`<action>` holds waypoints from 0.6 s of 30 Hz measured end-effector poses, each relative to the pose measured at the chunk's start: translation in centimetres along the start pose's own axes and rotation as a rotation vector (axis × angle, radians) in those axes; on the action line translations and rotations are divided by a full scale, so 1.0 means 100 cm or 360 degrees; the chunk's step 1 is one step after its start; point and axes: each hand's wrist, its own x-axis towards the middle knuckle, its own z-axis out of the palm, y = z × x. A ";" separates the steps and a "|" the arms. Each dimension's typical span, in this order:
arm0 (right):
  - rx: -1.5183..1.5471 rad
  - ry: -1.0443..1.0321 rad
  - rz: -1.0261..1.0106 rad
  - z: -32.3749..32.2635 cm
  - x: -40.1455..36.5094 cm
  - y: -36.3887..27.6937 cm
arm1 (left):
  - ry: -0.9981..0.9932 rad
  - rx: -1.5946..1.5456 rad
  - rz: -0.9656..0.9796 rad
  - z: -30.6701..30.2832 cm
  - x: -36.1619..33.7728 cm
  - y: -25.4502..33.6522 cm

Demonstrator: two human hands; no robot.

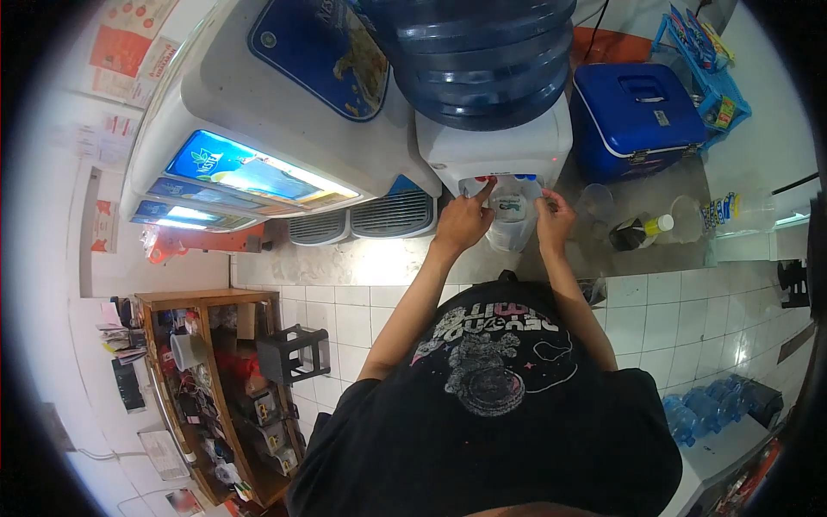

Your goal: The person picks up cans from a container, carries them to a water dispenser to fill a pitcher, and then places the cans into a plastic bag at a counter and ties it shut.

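Observation:
A clear plastic jug point(508, 231) stands beneath the taps of a white water dispenser point(493, 153). My left hand point(463, 222) is left of the jug, its index finger stretched up against the red tap lever and the other fingers partly curled. On the jug's right side, my right hand point(555, 217) has fingers closed at its upper edge. A blue tap point(525, 177) shows just above the jug. Whether water is running cannot be made out. A big blue water bottle point(482, 65) sits upside down on the dispenser.
Left of the dispenser stands a large drinks machine point(284, 103) with lit panels. Right of it are a blue cooler box point(637, 116), clear plastic containers point(596, 205) and a dark bottle with a yellow-green cap point(642, 231). A wooden shelf point(220, 297) and black stool point(291, 355) are lower left.

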 end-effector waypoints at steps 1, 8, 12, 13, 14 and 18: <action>0.0000 0.0005 0.0010 0.000 0.000 -0.001 | 0.0000 0.0002 0.0001 -0.003 0.000 0.002; -0.0048 0.0014 -0.0004 -0.002 -0.002 -0.007 | -0.0130 -0.0006 -0.0127 -0.007 0.001 0.010; -0.0066 0.0049 -0.0053 -0.003 -0.002 -0.003 | -0.0092 0.0001 -0.0101 -0.006 0.000 0.011; -0.0061 0.0050 -0.0038 -0.002 -0.002 -0.004 | -0.0092 0.0002 -0.0101 -0.005 0.000 0.010; -0.0058 0.0049 -0.0023 -0.002 -0.002 -0.005 | -0.0101 0.0004 -0.0103 -0.005 0.000 0.009; -0.0163 0.0059 -0.0057 -0.002 -0.005 -0.010 | -0.0137 0.0064 -0.0121 -0.006 0.000 0.010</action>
